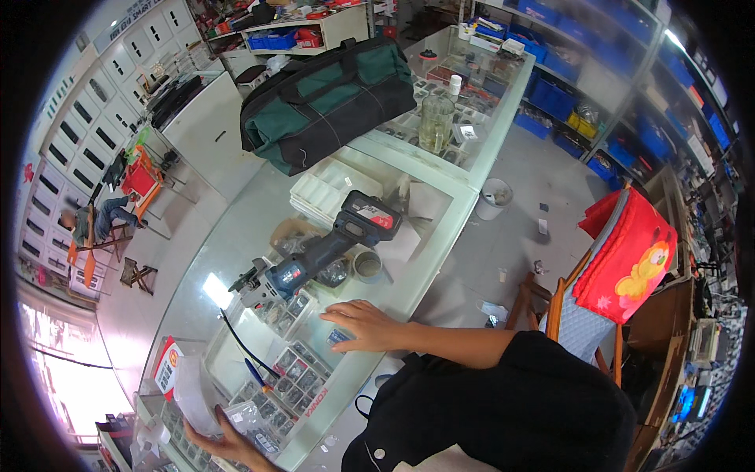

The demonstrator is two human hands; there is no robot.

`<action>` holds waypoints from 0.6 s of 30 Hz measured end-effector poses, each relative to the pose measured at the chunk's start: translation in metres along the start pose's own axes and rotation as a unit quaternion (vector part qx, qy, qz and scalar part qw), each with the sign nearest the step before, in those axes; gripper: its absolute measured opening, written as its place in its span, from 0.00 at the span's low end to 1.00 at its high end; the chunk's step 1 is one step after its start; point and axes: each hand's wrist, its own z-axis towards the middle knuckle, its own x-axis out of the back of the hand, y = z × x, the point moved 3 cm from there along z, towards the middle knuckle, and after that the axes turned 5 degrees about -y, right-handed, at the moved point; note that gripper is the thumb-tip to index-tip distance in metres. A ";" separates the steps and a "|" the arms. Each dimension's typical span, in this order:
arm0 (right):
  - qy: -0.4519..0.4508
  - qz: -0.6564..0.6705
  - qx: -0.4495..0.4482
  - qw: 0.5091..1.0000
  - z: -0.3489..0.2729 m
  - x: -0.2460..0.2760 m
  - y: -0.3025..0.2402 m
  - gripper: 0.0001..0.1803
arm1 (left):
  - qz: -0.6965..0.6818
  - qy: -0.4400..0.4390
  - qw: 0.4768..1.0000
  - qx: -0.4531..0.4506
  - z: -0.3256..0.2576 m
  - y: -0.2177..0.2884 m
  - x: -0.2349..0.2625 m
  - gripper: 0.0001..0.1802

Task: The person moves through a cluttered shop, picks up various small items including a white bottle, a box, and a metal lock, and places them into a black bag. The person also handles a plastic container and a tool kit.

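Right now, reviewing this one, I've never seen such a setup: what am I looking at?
There's no machine here: a person works barehanded, filmed by a head-worn fisheye camera looking down, so straight edges bend. On the glass counters sit a cordless power tool, a green-and-black bag and a glass mug. The left hand touches a pale translucent container; how firm its grip is, I can't tell. The right hand is open over the glass, holding nothing visible.
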 end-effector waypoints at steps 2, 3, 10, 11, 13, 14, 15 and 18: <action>-0.009 -0.062 -0.014 0.998 -0.010 -0.007 0.012 0.33 | 0.027 -0.023 0.999 -0.035 0.020 -0.007 0.017 0.30; 0.016 -0.071 0.018 0.997 -0.015 -0.009 0.014 0.31 | 0.031 -0.021 0.999 -0.039 0.028 -0.010 0.025 0.30; 0.076 -0.117 0.056 0.989 -0.021 -0.013 0.013 0.26 | 0.145 -0.009 0.986 -0.077 0.055 -0.002 0.065 0.31; 0.079 -0.121 0.068 0.987 -0.020 -0.011 0.013 0.24 | 0.129 -0.014 0.987 -0.095 0.060 -0.001 0.070 0.31; 0.079 -0.096 0.068 0.990 -0.018 -0.010 0.013 0.23 | -0.001 0.041 0.996 0.079 0.069 -0.009 0.086 0.33; 0.076 -0.102 0.068 0.990 -0.018 -0.011 0.011 0.22 | -0.037 0.056 0.990 0.127 0.075 -0.010 0.093 0.35; 0.081 -0.099 0.082 0.988 -0.017 -0.011 0.011 0.21 | -0.061 0.052 0.986 0.148 0.080 -0.009 0.098 0.35; 0.075 -0.101 0.085 0.988 -0.016 -0.013 0.010 0.21 | -0.071 0.092 0.986 0.118 0.093 0.004 0.119 0.34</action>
